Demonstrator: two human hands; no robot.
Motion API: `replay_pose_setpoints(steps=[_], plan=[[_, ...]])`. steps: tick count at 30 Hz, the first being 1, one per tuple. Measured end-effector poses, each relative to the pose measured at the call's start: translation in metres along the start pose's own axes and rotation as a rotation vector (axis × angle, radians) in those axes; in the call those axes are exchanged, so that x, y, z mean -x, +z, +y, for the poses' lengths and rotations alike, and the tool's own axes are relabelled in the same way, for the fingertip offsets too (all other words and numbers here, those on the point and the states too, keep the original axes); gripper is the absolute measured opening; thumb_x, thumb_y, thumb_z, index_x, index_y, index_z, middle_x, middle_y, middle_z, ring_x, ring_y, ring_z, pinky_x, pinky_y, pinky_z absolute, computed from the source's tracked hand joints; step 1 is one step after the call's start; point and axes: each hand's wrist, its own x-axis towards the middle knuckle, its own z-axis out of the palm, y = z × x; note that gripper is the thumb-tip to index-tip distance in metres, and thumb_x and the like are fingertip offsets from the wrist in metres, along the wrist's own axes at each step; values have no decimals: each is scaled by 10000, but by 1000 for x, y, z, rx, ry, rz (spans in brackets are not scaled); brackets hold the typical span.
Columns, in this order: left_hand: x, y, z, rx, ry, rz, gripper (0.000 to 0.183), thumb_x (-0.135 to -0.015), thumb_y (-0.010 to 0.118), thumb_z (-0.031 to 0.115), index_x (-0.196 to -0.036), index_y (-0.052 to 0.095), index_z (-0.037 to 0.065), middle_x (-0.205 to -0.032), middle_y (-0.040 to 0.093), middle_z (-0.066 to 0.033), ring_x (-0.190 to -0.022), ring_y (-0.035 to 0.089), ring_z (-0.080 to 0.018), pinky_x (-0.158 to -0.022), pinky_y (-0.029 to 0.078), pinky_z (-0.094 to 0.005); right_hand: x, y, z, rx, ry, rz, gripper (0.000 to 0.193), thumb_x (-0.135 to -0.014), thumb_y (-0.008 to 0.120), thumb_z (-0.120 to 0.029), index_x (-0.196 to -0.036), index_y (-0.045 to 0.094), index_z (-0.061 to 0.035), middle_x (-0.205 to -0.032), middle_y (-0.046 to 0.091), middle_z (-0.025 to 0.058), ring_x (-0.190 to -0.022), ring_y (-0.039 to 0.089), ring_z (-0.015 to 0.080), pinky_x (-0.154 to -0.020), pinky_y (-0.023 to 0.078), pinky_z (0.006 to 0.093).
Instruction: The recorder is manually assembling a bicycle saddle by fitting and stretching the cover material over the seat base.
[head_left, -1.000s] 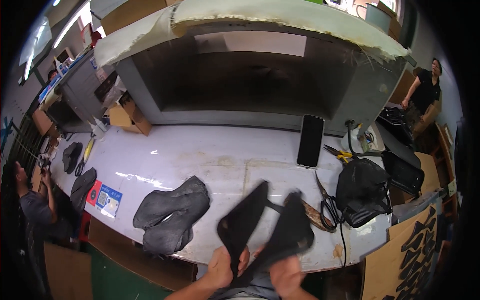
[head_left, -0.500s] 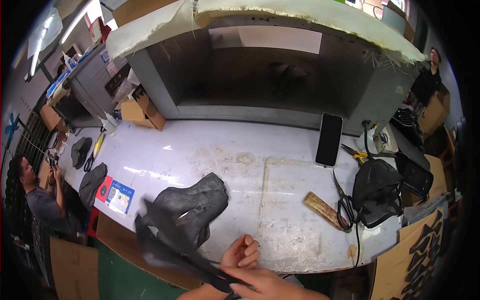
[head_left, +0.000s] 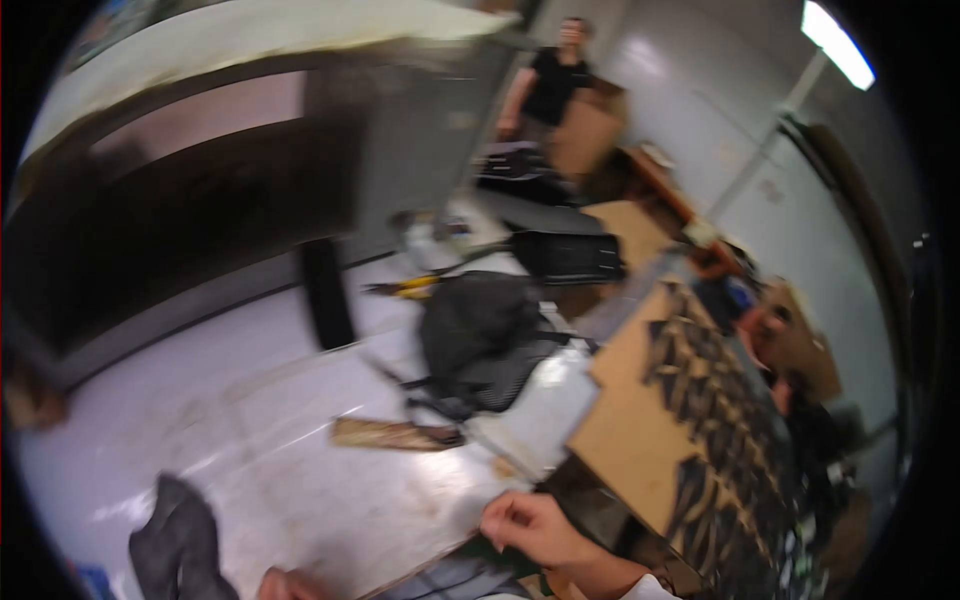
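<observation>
Motion blur, bright ceiling tube (head_left: 838, 45), glare on tabletop (head_left: 300, 500), dark corners

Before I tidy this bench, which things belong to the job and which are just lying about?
Likely job: curved dark-grey piece near the left hand; flat black cutouts on brown cardboard.
Probably lying about: black rectangular phone; yellow-handled pliers; black bundle with mesh.

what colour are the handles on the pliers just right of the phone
The handles are yellow, best seen in the head view, though blurred.

white bench (head_left: 270, 430) at 8 o'clock, grey booth (head_left: 405, 150) around 10, pale wall (head_left: 665, 65) at 1, bright tube light (head_left: 838, 45) at 2
</observation>
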Motion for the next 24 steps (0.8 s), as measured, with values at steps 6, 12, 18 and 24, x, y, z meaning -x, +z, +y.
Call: replay_pose_setpoints(steps=[6,12,18,24], plan=[[-25,8,-26,-302,-94,67,311,-995,517,329,-813,552,79,-611,486,7,-487,391,-64,-429,272,-200,93,-180,5,-748,-230,1094,101,-944,584,-98,-1033,606,-55,-798,639,67,-700,641,189,-613,526,281],[-27,17,-24,-381,-189,128,248,-987,538,277,-838,568,81,-644,518,14,-522,429,-62,-449,296,-189,178,-251,22,382,-69,1276,125,-936,603,-147,-888,626,-34,-770,665,82,-635,624,213,-587,496,333],[-26,14,-19,-353,-129,71,211,-974,558,245,-854,567,72,-687,541,2,-556,457,-72,-467,319,-193,224,-203,-24,902,819,1004,531,-819,710,-475,-932,556,20,-737,653,181,-693,652,332,-651,515,381],[-35,11,-20,-377,-188,41,225,-976,559,260,-854,565,71,-657,526,-2,-534,445,-80,-466,317,-201,222,-127,-1,947,899,952,664,-703,790,-489,-1003,513,35,-888,661,250,-846,667,408,-744,526,456]])
